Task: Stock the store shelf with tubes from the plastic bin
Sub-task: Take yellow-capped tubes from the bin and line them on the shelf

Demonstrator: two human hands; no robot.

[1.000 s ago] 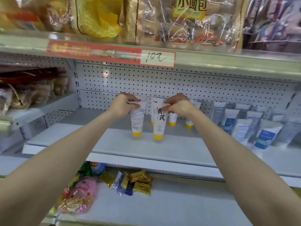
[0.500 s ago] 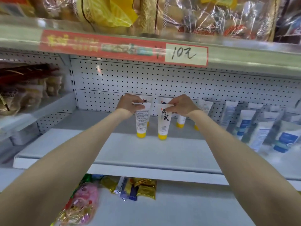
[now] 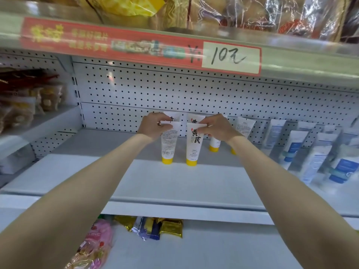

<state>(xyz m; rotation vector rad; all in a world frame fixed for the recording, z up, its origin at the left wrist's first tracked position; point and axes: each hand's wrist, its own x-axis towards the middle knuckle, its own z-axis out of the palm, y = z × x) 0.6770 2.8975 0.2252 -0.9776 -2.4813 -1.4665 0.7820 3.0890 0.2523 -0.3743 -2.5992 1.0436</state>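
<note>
Two white tubes with yellow caps stand cap-down, side by side, on the grey shelf (image 3: 174, 183). My left hand (image 3: 151, 127) pinches the flat top of the left tube (image 3: 168, 144), whose printed back faces me. My right hand (image 3: 215, 128) pinches the top of the right tube (image 3: 194, 146), which shows large black characters. Behind them, more tubes of the same kind (image 3: 214, 143) lean against the pegboard. The plastic bin is out of view.
A row of white and blue tubes (image 3: 314, 156) fills the shelf's right side. The upper shelf edge carries a red price strip (image 3: 139, 45), with bagged goods above. Snack packets (image 3: 155, 227) lie on the lower shelf. Packaged food (image 3: 29, 101) sits at left.
My view has shifted down and closer to the shelf. Both hands stay on the tops of the two tubes, which stand a little farther back and closer together.
</note>
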